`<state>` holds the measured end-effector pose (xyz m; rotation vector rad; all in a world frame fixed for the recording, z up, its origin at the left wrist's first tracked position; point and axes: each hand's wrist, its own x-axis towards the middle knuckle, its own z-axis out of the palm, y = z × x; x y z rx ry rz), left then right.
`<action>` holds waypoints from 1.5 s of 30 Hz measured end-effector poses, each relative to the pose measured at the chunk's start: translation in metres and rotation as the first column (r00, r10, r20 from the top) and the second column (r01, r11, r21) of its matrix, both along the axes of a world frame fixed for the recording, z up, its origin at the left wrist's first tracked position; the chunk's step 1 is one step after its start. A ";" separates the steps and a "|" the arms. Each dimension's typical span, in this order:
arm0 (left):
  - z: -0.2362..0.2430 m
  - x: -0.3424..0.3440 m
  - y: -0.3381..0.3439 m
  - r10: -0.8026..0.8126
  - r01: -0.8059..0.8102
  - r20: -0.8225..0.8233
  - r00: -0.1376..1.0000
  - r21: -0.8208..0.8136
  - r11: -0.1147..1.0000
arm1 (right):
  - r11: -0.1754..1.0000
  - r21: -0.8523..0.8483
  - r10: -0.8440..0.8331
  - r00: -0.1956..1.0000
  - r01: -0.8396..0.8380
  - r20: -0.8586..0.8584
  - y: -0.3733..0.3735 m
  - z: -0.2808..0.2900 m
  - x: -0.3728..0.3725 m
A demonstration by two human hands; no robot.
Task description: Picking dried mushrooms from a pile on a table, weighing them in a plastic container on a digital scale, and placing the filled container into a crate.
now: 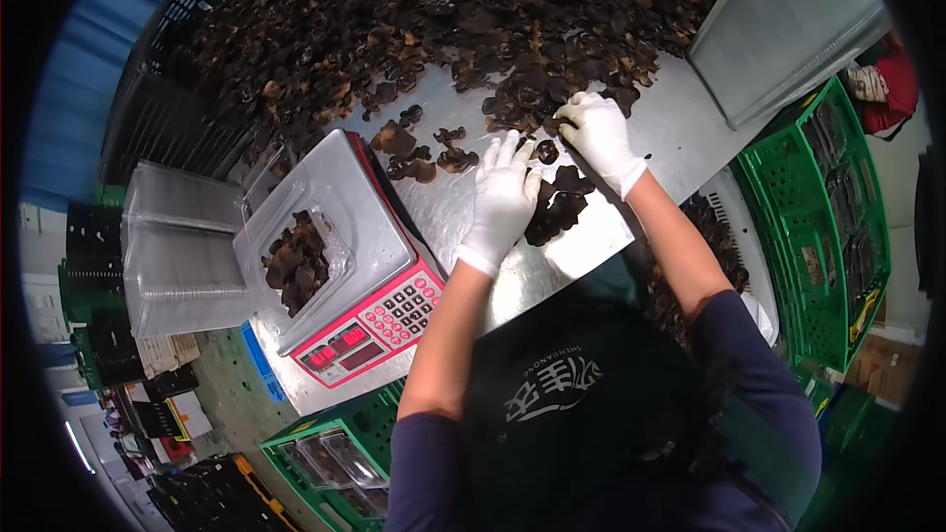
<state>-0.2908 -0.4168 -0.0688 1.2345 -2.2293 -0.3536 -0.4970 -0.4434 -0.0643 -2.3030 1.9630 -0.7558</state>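
Near the steel table's front edge [591,236], a small mound of dark dried fungus [557,207], stretched roughly toward the big heap [443,10], is covered by the flat, open gloved left hand [505,199], while loose pieces are raked by the curled, empty-looking right hand [596,133], bare metal lying between mound and scale [345,256].

Bright overhead light here, glaring off my steel table [591,236] and white gloves [503,197]. My torso sits in shadow below. Fisheye bends every edge, black vignette rings the frame, corners smear soft.
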 end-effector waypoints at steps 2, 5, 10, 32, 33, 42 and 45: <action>-0.008 0.002 -0.004 -0.031 0.030 0.039 0.999 0.021 0.999 | 0.997 -0.069 -0.011 0.961 0.031 0.278 0.008 0.008 -0.003; -0.007 0.012 -0.002 -0.096 0.095 0.012 0.995 0.050 0.994 | 0.992 -0.072 -0.063 0.897 0.104 0.437 0.035 0.021 -0.016; 0.023 0.018 0.026 -0.050 0.051 -0.017 0.999 0.099 0.994 | 0.987 0.140 -0.129 0.899 0.077 0.418 0.065 0.010 -0.044; 0.043 0.009 0.045 0.040 -0.203 0.335 0.941 0.468 0.860 | 0.968 0.246 -0.015 0.965 -0.052 0.262 0.099 0.029 -0.005; 0.035 0.011 0.046 0.063 -0.177 0.283 0.957 0.398 0.900 | 0.948 0.317 -0.025 0.981 -0.038 0.192 0.105 0.032 0.002; -0.009 0.007 0.050 0.004 0.018 -0.068 0.998 0.330 0.944 | 0.968 0.227 -0.003 0.906 -0.103 0.424 0.117 0.001 0.048; 0.001 -0.004 0.061 0.069 -0.062 -0.010 0.998 0.323 0.944 | 0.993 0.100 0.022 0.920 -0.066 0.392 0.123 -0.017 0.041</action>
